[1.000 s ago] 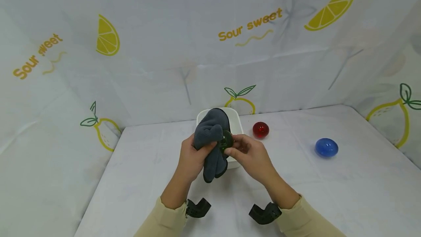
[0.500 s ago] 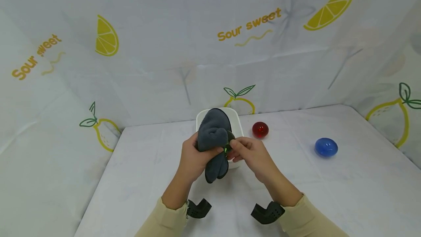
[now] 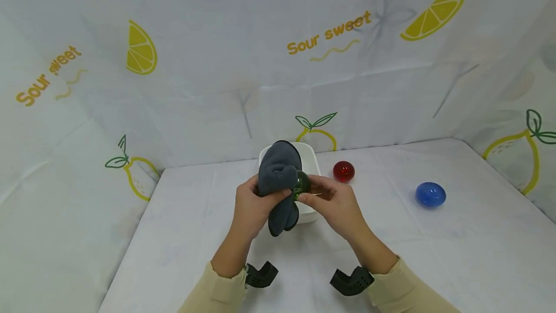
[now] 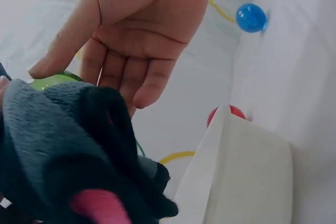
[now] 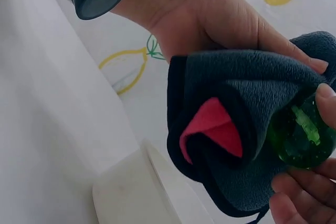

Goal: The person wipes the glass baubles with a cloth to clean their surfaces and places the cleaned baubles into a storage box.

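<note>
My left hand (image 3: 254,206) grips a folded dark grey-blue cloth (image 3: 278,170) with black edging; a pink underside shows in the right wrist view. Between thumb and fingers, my right hand (image 3: 336,206) holds a clear green glass ball (image 5: 302,132) against the cloth's right side. Both hands are raised over the near part of a white plastic container (image 3: 309,158). In the left wrist view the cloth (image 4: 68,140) covers most of the green ball (image 4: 55,81), and the right thumb rests on its top.
A red glass ball (image 3: 344,172) lies on the white-covered table (image 3: 195,235), just right of the container. Farther right is a blue glass ball (image 3: 431,194). A white curtain with lemon prints (image 3: 208,86) hangs behind the table.
The right hand has shifted its fingers round the green ball, turning it against the cloth. More of the ball shows now than half a second ago. The red and blue balls stay put.
</note>
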### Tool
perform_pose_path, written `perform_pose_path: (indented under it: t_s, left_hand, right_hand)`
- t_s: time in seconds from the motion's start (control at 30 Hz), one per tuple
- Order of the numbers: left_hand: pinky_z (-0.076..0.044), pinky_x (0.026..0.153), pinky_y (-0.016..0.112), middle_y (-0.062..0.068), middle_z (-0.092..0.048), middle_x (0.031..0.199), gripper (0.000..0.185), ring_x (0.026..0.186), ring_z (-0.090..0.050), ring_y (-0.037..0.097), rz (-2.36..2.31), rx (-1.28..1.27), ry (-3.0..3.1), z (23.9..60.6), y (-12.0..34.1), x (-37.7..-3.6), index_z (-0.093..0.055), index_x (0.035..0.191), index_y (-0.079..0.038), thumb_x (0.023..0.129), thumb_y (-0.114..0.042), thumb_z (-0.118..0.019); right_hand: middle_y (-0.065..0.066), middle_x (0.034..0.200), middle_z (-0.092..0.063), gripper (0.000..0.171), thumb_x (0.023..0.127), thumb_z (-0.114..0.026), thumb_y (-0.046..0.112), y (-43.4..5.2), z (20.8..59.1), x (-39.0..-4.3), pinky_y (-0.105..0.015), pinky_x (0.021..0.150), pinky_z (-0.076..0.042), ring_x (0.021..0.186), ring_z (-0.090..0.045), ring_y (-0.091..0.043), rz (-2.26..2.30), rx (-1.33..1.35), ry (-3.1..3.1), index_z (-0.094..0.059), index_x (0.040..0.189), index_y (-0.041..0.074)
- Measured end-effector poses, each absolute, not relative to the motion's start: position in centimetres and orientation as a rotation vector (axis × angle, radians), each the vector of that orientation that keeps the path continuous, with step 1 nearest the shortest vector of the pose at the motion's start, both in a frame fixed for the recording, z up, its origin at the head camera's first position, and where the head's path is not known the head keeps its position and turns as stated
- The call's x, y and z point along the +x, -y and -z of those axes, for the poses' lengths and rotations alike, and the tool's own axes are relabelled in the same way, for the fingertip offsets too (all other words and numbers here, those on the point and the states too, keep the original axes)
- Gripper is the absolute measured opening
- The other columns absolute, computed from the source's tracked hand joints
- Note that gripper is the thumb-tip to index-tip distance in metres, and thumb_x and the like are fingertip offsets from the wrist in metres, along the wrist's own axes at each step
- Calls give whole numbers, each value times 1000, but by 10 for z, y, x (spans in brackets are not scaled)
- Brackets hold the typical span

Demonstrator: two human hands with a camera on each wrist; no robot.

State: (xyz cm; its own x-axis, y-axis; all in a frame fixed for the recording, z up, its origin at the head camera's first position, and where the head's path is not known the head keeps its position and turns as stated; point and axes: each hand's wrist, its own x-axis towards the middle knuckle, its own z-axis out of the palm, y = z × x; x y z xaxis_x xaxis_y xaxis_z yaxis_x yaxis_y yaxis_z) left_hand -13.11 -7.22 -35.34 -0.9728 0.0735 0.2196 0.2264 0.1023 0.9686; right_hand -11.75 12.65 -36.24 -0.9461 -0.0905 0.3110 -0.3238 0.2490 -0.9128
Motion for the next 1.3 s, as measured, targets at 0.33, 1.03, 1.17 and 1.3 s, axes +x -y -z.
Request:
perform_pose_path:
  t_s: [0.33,1.03,1.17,1.3]
  left_hand:
    - [-57,82,35,4,-75,100,36,96,-69,19,1972,-309,2366,354,72,-132,-74,104,-10,74,-25,-88]
    - [-57,80,36,6,-73,103,45,94,-68,21,1994,-349,2407,355,77,-134,-70,110,-9,72,-23,-89]
    - [-57,79,35,6,-73,101,43,92,-68,20,1969,-336,2404,355,76,-135,-71,108,-9,72,-24,-88]
    - [-57,78,35,7,-74,98,40,89,-69,20,1955,-295,2411,354,75,-134,-72,105,-8,73,-26,-88]
  right_hand:
    - [-8,107,-70,45,81,-82,17,-130,361,-120,-22,80,-57,93,-70,-16,-1758,317,2267,-67,123,8]
    - [-16,81,-71,44,100,-57,31,-132,357,-124,-31,69,-60,70,-70,-23,-2177,264,2432,-66,106,-11]
    - [-13,80,-70,43,100,-57,31,-131,357,-124,-31,69,-60,69,-69,-21,-2193,260,2427,-65,105,-11]
    - [-16,83,-71,39,98,-61,28,-131,359,-124,-31,69,-60,70,-70,-21,-2169,263,2425,-66,107,-10]
